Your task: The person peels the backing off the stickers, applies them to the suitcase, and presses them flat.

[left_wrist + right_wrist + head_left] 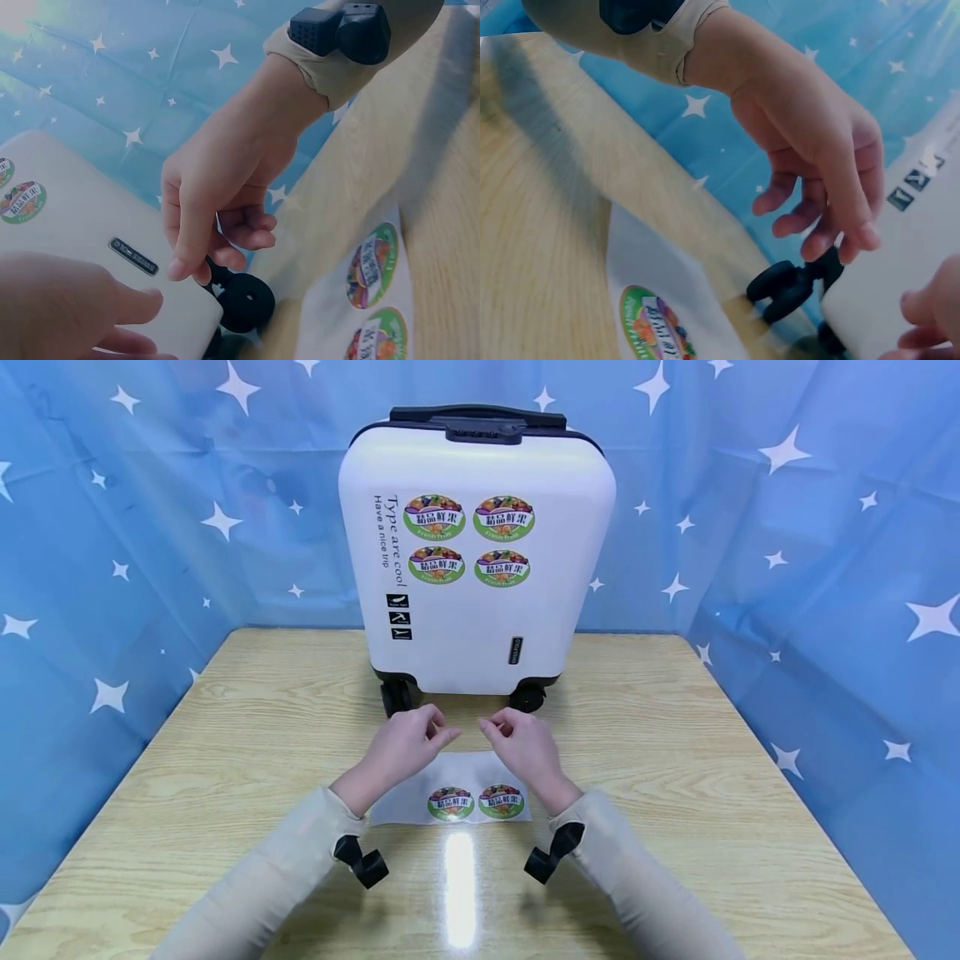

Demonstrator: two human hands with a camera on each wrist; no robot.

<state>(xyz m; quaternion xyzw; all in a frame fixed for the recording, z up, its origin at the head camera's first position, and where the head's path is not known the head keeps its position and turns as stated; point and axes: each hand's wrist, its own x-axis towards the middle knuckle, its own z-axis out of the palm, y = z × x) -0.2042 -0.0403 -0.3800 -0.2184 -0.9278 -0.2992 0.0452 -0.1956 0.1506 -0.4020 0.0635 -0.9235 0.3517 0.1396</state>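
Sticker sheet [465,770] lies below left hand [405,743] and right hand [527,747], both relaxed and empty. Beyond them, a white suitcase [468,627] bears four fruit stickers [504,518].

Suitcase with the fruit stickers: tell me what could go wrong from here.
The suitcase stands on wheels, so it might roll or shift if pressed firmly. The sticker sheet lies on the table with no weight visible on it, so it could slide or crease during peeling. The four stickers on the suitcase sit in two rows of two, so another placed by eye might end up out of line.
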